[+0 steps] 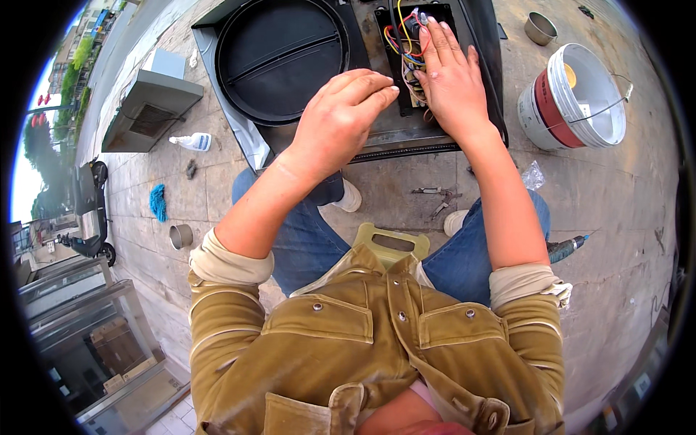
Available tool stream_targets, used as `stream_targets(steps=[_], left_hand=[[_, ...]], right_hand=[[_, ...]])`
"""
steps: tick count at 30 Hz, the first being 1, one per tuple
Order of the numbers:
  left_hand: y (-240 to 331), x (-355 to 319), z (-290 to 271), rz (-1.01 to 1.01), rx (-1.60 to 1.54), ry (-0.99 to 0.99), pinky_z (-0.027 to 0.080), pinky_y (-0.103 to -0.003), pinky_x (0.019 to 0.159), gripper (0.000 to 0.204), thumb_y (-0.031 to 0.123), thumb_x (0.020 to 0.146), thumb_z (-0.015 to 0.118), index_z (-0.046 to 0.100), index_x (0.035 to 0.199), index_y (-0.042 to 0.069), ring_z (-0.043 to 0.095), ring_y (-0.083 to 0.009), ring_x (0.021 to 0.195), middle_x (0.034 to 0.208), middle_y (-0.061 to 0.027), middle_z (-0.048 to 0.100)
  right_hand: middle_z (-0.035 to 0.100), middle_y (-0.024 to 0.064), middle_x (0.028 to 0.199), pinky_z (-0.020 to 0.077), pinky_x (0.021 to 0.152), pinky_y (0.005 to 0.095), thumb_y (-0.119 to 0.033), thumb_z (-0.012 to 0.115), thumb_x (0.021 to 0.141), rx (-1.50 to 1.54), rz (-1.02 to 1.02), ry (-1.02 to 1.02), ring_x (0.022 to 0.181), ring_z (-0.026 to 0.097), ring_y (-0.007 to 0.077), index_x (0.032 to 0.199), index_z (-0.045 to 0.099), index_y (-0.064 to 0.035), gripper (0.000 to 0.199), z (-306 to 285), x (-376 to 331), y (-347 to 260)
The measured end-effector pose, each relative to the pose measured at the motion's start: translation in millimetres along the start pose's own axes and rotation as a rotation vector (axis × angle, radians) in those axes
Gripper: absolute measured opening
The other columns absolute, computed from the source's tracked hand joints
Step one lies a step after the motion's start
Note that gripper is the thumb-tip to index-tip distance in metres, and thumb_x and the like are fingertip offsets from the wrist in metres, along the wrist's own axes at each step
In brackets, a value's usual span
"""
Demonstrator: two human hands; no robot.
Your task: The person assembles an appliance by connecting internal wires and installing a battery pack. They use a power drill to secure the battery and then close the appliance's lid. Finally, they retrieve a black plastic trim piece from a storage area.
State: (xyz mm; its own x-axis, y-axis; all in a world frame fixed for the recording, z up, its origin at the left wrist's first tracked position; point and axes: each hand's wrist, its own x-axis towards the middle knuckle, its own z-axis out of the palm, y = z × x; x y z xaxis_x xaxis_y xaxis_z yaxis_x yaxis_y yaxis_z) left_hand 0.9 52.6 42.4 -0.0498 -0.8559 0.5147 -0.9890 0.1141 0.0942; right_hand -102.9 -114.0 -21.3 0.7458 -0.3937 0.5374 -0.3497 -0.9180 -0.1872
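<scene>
Appliance casing (362,151), black and metal, lies at 12 o'clock from the middle of the view, its round black pan (283,61) toward 11 o'clock. Coloured wires (410,52), chiefly red, yellow and blue, sit in an open black housing (384,18) just right of 12 o'clock.

Right hand (455,87): palm down over the housing, fingers stretched among the wires; grip open. Left hand (337,116): above the casing between pan and housing, thumb and fingers drawn together; whether the grip holds anything cannot be told.

Surroundings, on the paved ground (609,210): a white bucket (535,119) with a red band and wire handle at 2 o'clock; a metal cup (538,30) between 1 and 2; a power drill (562,250) beside the person's knee at 3; hand tools (441,203) between the feet, nearer the centre. At 10 o'clock, a grey metal box (125,125) stands near a white bottle (196,142) lying on its side. At 9 o'clock, a blue cloth (157,203) lies near a second metal cup (180,237); farther out, a dark scooter (90,217) is parked.
</scene>
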Motion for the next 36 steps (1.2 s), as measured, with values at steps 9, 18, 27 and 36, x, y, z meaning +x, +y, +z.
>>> stream_targets(steps=[9, 18, 27, 36], left_hand=[[18.1, 32.1, 40.0, 0.042, 0.007, -0.121, 0.039, -0.037, 0.087, 0.036, 0.028, 0.059, 0.079, 0.057, 0.082, 0.01, 0.054, -0.0211, 0.094, 0.094, -0.0025, 0.056], [-18.8, 40.2, 65.6, 0.113, 0.259, 0.004, 0.039, -0.034, 0.083, 0.017, 0.02, 0.067, 0.071, 0.059, 0.078, 0.013, 0.054, -0.0174, 0.087, 0.088, 0.0006, 0.055], [-3.8, 46.8, 53.7, 0.095, 0.162, -0.126, 0.038, -0.039, 0.086, 0.025, 0.017, 0.068, 0.069, 0.062, 0.09, 0.009, 0.054, -0.0226, 0.093, 0.094, -0.006, 0.057], [45.3, 30.7, 28.7, -0.036, 0.033, -0.216, 0.039, -0.044, 0.094, 0.026, 0.002, 0.067, 0.07, 0.061, 0.091, 0.002, 0.054, -0.0306, 0.103, 0.105, -0.0121, 0.057]], right_hand=[[0.028, 0.0096, 0.148, 0.0268, 0.108, 0.044, -0.018, 0.061, 0.083, -0.183, -0.053, -0.065, 0.137, 0.027, 0.0199, 0.143, 0.027, -0.0077, 0.069, -11.0, 1.2, 5.1], [0.039, 0.0168, 0.14, 0.0312, 0.105, 0.044, -0.006, 0.054, 0.081, 0.285, -0.105, 0.01, 0.132, 0.034, 0.0304, 0.135, 0.036, 0.0008, 0.057, -23.5, 3.2, 20.0], [0.035, 0.0215, 0.142, 0.0274, 0.108, 0.0455, -0.012, 0.046, 0.085, 0.181, -0.086, 0.004, 0.133, 0.033, 0.0304, 0.131, 0.042, 0.0052, 0.05, -24.3, -13.6, 0.2], [0.028, 0.0215, 0.146, 0.0268, 0.108, 0.0451, -0.017, 0.042, 0.088, 0.149, -0.088, 0.044, 0.135, 0.03, 0.0312, 0.134, 0.038, 0.0059, 0.052, -0.9, -22.5, 7.7]])
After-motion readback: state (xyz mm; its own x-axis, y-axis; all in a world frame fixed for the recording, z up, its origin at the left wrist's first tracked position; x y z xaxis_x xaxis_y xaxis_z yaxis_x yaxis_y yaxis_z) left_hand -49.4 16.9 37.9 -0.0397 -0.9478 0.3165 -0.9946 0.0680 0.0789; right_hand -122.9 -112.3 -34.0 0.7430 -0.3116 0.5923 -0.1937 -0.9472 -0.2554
